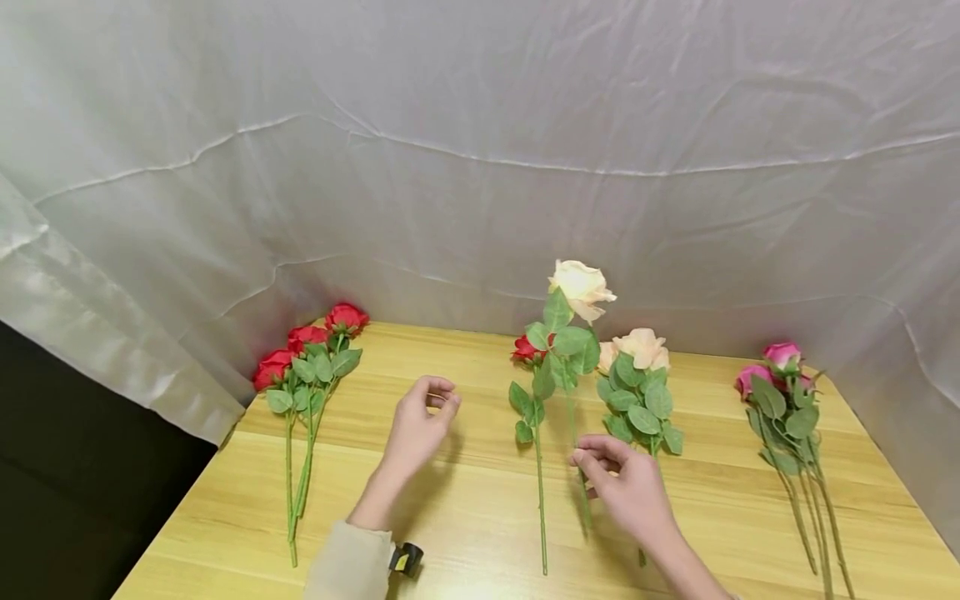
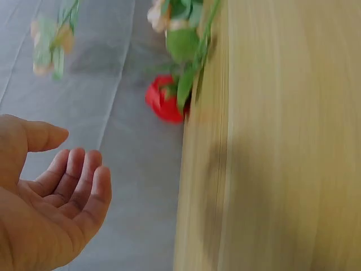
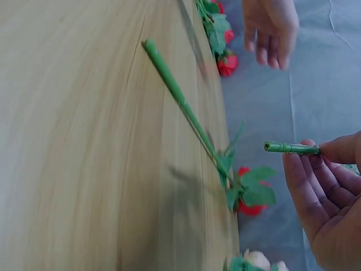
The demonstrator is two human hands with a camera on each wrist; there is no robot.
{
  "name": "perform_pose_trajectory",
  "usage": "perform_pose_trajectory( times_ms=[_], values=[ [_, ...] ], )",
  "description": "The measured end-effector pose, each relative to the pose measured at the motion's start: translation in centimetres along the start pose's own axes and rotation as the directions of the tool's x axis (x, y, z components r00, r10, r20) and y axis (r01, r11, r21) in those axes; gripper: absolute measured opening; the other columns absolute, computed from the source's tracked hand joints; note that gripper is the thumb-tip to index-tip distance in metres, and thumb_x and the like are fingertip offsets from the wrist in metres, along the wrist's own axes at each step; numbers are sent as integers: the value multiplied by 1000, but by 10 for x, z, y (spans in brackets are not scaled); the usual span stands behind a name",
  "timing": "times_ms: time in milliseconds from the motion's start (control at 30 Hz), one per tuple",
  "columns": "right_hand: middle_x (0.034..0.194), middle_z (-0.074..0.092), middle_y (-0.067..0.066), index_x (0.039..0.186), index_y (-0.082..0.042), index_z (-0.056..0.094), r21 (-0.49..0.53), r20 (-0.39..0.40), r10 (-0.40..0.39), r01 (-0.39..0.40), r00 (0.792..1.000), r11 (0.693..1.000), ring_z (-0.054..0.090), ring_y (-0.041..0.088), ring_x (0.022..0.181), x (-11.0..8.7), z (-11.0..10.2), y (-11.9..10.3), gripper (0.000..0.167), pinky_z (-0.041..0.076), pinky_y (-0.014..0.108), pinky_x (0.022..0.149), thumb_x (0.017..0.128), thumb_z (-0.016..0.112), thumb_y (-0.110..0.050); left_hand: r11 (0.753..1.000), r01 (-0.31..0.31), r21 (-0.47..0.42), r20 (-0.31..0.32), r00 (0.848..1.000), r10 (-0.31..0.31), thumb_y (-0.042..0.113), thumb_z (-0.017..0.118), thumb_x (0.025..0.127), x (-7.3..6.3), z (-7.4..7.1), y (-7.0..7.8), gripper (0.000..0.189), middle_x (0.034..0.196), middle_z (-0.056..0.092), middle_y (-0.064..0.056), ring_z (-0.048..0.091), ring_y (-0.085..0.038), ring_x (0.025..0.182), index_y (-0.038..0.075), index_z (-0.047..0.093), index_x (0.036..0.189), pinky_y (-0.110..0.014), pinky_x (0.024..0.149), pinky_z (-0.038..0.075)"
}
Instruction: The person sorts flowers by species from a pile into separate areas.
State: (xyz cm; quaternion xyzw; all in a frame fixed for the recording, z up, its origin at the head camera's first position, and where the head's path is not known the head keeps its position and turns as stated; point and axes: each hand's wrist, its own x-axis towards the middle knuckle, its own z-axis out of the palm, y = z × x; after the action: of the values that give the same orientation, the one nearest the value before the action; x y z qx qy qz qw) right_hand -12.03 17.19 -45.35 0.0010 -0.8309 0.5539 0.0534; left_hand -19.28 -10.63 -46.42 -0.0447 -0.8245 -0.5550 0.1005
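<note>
My right hand (image 1: pixel 626 486) pinches the green stem of a cream rose (image 1: pixel 581 289) between thumb and fingers, its bloom raised above the table; the stem's cut end (image 3: pixel 290 148) shows in the right wrist view. Just left of it a single red rose (image 1: pixel 538 467) lies on the table, its bloom partly behind the cream rose's leaves. Peach roses (image 1: pixel 637 375) lie near the right hand, their lower stems partly hidden by it. My left hand (image 1: pixel 423 421) hovers over the table with loosely bent fingers and holds nothing, between the red roses and the single red rose.
Several red roses (image 1: pixel 307 358) lie together at the left of the wooden table (image 1: pixel 450 358). Pink roses (image 1: pixel 783 392) lie at the right, stems towards the front edge. Grey cloth (image 1: pixel 480 208) hangs behind the table. A dark area (image 1: pixel 82 467) lies beyond the left edge.
</note>
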Motion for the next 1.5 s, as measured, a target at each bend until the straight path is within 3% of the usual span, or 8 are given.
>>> perform_pose_trajectory(
  times_ms=[167,333,500,667,800,933,1100,1500],
  values=[
    [97,77,11,115,3,73,-42,-39,-6,4,999,999,72,17,81,-3,-19,5,19,62,29,61,98,70,-5,982,-24,188,-88,995,41,10,70,97,9,-27,-11,20,104,68,-9,65,-24,94,3,66,115,-36,79,52],
    [100,77,11,119,2,72,-86,-58,26,-31,998,996,71,14,84,-7,-37,9,20,62,29,63,101,67,-7,930,-15,368,-142,987,72,12,67,97,16,-56,-23,21,106,66,-10,66,-26,94,3,64,117,-44,78,52],
    [100,77,13,119,3,72,-131,-101,14,-28,995,991,70,9,80,-11,-52,14,22,62,30,61,102,68,-10,875,0,484,-184,978,102,12,65,98,20,-84,-36,19,104,66,-12,67,-28,91,3,64,115,-46,72,53],
    [103,77,16,121,4,71,-159,-133,23,-45,991,986,70,7,79,-14,-69,22,26,62,29,62,102,68,-14,828,59,558,-183,982,53,13,63,98,22,-108,-47,22,107,65,-14,66,-32,89,2,64,116,-50,69,52],
    [107,76,18,125,4,69,-177,-141,58,-82,988,981,71,7,79,-14,-82,30,30,62,28,64,104,66,-17,802,98,589,-141,990,-17,12,61,98,25,-125,-57,25,111,64,-19,65,-38,96,-3,63,118,-54,76,53],
    [109,76,18,128,5,67,-181,-148,106,-133,983,974,71,8,79,-16,-94,38,34,62,28,65,104,65,-18,776,124,618,-107,992,-73,10,61,97,26,-136,-69,26,113,61,-26,62,-46,104,-7,60,117,-59,82,52],
    [110,76,20,132,9,63,-201,-140,158,-184,977,962,71,8,79,-16,-108,52,37,62,28,64,106,62,-17,743,114,659,-70,993,-91,7,61,94,28,-145,-81,25,109,58,-33,60,-54,103,-11,58,112,-63,82,51],
    [105,75,15,134,12,61,-306,-37,324,-320,945,897,70,14,75,-9,-134,75,41,61,31,63,105,61,-18,681,161,714,-26,979,-204,7,60,93,28,-153,-90,29,113,56,-37,57,-57,105,-13,59,114,-65,85,51]
  ],
)
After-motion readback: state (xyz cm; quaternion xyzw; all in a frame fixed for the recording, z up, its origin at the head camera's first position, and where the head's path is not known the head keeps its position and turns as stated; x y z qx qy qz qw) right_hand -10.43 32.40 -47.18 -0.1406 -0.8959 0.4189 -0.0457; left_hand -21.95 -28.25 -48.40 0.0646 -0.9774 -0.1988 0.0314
